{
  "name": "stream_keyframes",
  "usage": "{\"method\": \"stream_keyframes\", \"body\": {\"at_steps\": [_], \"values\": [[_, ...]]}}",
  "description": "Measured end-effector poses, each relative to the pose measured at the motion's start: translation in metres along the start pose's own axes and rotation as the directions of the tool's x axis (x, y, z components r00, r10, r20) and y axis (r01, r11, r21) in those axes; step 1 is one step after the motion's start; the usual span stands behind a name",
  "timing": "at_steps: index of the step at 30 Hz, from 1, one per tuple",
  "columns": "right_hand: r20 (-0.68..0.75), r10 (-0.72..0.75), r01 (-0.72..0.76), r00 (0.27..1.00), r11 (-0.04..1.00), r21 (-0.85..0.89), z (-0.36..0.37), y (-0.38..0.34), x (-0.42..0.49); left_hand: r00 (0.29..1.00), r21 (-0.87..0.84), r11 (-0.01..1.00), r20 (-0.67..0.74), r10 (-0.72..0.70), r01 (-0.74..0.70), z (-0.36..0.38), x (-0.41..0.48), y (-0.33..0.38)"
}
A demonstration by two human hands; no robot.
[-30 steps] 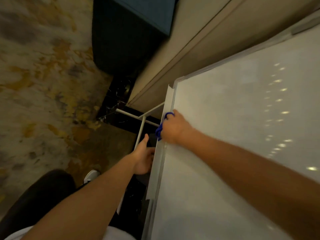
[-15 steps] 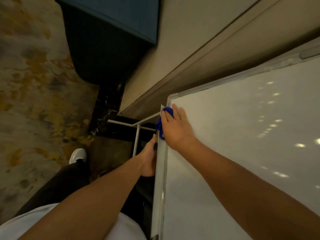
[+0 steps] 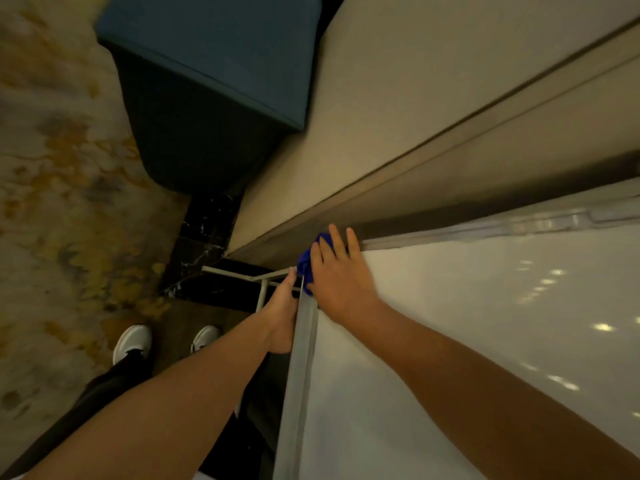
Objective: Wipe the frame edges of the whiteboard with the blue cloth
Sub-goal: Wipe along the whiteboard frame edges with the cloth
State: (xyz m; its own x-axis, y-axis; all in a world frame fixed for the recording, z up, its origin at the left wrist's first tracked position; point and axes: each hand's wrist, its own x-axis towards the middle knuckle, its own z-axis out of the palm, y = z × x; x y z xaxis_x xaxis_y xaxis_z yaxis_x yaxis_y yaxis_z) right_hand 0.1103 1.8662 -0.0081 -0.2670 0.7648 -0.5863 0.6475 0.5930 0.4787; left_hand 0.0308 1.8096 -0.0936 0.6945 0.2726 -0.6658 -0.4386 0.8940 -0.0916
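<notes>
The whiteboard point(image 3: 467, 341) fills the right half of the view, seen steeply from above. Its grey metal frame edge point(image 3: 299, 375) runs down the left side and meets a second edge point(image 3: 485, 230) at the corner. My right hand point(image 3: 341, 282) lies flat on that corner, pressing the blue cloth point(image 3: 306, 265) against the frame; only a fold of the cloth shows past my fingers. My left hand point(image 3: 282, 317) grips the outer side of the left frame edge just below the cloth, thumb pointing up along it.
A beige wall point(image 3: 433, 116) stands right behind the board. A dark teal box-shaped seat point(image 3: 214, 98) sits on the patterned floor point(image 3: 62, 202). The board's white stand bars point(image 3: 242, 273) show below the corner. My shoes point(image 3: 133, 341) are beside the stand.
My right hand has slid the cloth along the left frame edge up to the corner and flattened out. My left hand has followed and closed on the edge. The view has tilted further down.
</notes>
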Motion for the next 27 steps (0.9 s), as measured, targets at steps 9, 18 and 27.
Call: {"method": "stream_keyframes", "body": {"at_steps": [9,18,27], "values": [[0.074,0.06,-0.057,0.995,0.997,-0.049,-0.011,0.031,-0.001,0.988,0.033,0.989,-0.055,0.144,-0.142,0.038,0.027,0.047],[0.038,0.229,-0.226,0.973,0.972,-0.062,-0.058,0.128,-0.081,0.962,0.302,0.926,-0.081,0.261,-0.226,0.081,0.034,0.057],[0.026,0.252,-0.25,0.967,0.966,-0.061,-0.091,0.147,-0.124,0.856,0.797,0.468,0.114,0.505,-0.382,0.146,0.03,0.059]]}}
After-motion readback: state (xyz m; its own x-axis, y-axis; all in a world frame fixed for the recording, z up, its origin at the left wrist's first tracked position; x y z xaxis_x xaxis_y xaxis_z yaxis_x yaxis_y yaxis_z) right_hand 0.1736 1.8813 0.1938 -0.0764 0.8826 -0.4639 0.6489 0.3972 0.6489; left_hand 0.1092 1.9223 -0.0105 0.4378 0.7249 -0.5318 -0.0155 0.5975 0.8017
